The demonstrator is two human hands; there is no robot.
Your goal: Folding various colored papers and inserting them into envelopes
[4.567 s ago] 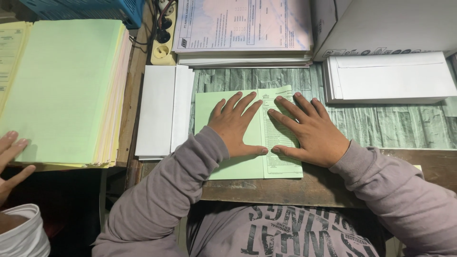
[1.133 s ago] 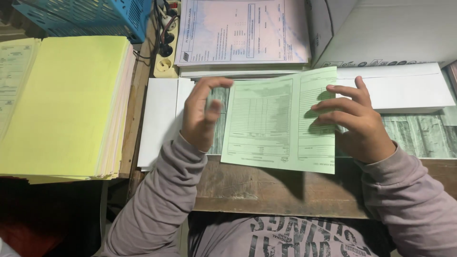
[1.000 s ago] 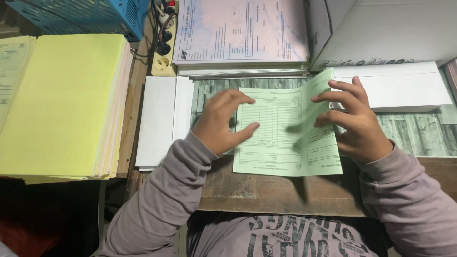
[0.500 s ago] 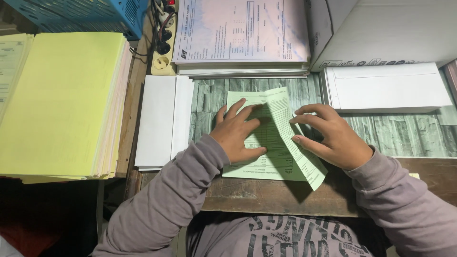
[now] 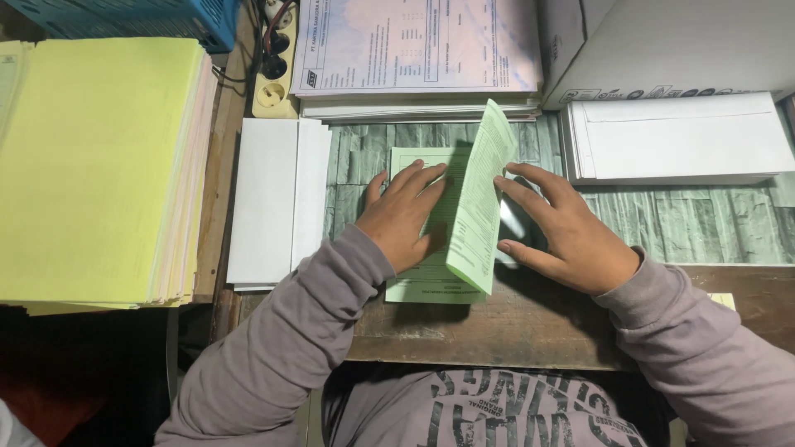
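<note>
A pale green printed form [image 5: 476,203] lies on the desk in front of me, partly folded. My left hand [image 5: 406,217] presses flat on its left portion. The form's right portion stands up as a flap, leaning left. My right hand [image 5: 563,228] is spread just right of that flap, fingers apart, its fingertips against the flap's back. Neither hand grips the sheet.
A tall stack of yellow and pink sheets [image 5: 95,165] fills the left. White envelopes [image 5: 277,199] lie beside my left arm, more white envelopes [image 5: 679,141] at the right. Printed pink-white forms [image 5: 418,50], a power strip [image 5: 273,70] and a blue crate [image 5: 132,16] sit at the back.
The green form came down from mid-air onto the desk. My left hand now pins its left part while the right flap swings over to the left.
</note>
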